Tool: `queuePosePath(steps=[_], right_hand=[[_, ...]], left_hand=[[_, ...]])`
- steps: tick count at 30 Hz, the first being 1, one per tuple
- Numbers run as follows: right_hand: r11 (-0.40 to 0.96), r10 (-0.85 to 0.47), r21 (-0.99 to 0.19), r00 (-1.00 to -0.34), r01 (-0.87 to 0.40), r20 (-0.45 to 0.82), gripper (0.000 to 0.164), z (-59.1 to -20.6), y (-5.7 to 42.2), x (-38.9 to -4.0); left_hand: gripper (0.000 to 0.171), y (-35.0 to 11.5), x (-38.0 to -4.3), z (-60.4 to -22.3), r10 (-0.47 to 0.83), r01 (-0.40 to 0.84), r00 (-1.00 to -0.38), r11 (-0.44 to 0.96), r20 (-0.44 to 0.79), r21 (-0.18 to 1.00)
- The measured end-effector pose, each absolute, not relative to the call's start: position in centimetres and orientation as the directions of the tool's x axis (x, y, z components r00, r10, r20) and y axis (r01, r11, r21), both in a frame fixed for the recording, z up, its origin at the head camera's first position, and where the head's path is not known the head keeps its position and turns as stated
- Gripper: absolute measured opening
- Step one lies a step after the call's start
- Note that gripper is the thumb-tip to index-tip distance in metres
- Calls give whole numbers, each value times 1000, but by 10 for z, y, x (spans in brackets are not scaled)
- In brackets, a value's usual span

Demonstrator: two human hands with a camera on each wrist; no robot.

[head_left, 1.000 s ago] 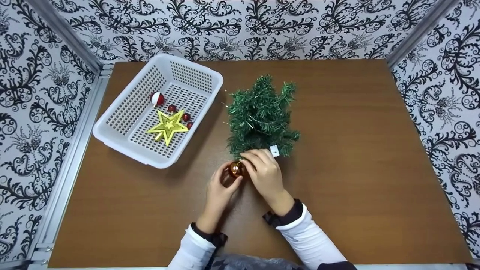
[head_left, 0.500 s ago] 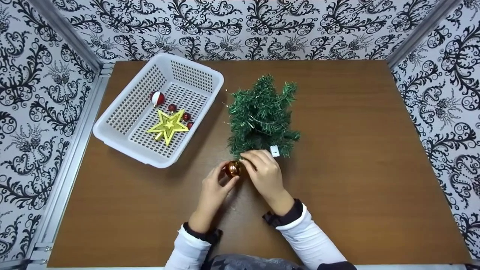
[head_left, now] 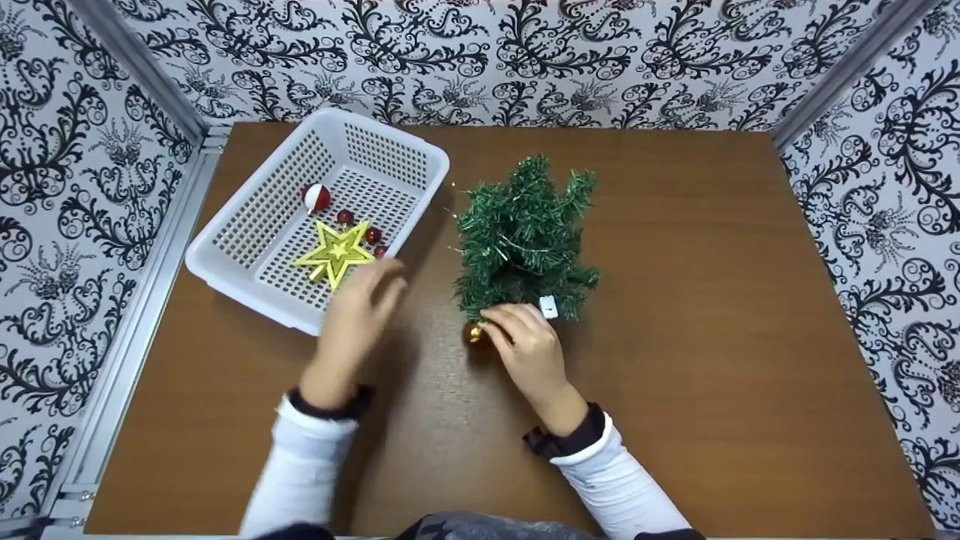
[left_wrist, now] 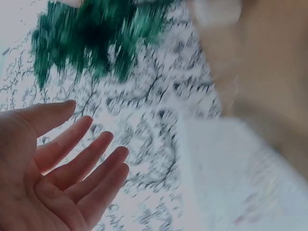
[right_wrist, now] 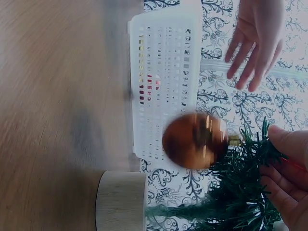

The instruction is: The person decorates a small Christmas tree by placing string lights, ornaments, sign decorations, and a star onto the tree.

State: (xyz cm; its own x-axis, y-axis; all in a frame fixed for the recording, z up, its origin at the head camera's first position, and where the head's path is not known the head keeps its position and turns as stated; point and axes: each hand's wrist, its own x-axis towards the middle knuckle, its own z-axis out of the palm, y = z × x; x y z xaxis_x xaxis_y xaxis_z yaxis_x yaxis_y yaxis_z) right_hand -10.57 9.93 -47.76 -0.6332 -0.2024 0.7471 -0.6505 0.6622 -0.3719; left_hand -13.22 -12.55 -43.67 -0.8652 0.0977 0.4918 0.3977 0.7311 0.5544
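A small green artificial Christmas tree [head_left: 525, 232] stands mid-table on a round wooden base [right_wrist: 122, 202]. My right hand [head_left: 526, 352] pinches the tip of one of its front branches [right_wrist: 260, 149] between thumb and fingers. From that branch hangs a shiny copper-orange ball ornament [right_wrist: 195, 140], apart from the tabletop in the right wrist view. My left hand [head_left: 356, 322] holds nothing and hovers, blurred, by the near right rim of the white basket [head_left: 225, 289]. Its fingers [left_wrist: 101, 178] are spread and loosely bent in the left wrist view.
The basket, left of the tree, contains a yellow star topper [head_left: 336, 251], a red and white ball [head_left: 316, 198] and several small red balls [head_left: 345, 217]. A white tag [head_left: 548, 307] sits at the tree's near side. Patterned walls [head_left: 465, 60] enclose the brown table [head_left: 712, 337].
My left hand has let go of the ornament and moved left and away from me, to the basket. The ornament now hangs at the branch; my right hand has stayed there.
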Motion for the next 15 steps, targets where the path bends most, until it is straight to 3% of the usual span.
queuePosePath(steps=[4, 8, 15], right_hand=[[658, -207, -371, -631, -656, 747, 12, -477, 100, -107], [648, -200, -389, -639, -655, 743, 13, -477, 100, -107], [637, -206, -387, -631, -667, 748, 13, -478, 101, -107]], left_hand=[[26, -145, -164, -419, 54, 265, -929, 785, 365, 559], [31, -161, -197, -418, 88, 148, -987, 835, 137, 529], [33, -166, -221, -416, 166, 95, -975, 912, -149, 399]])
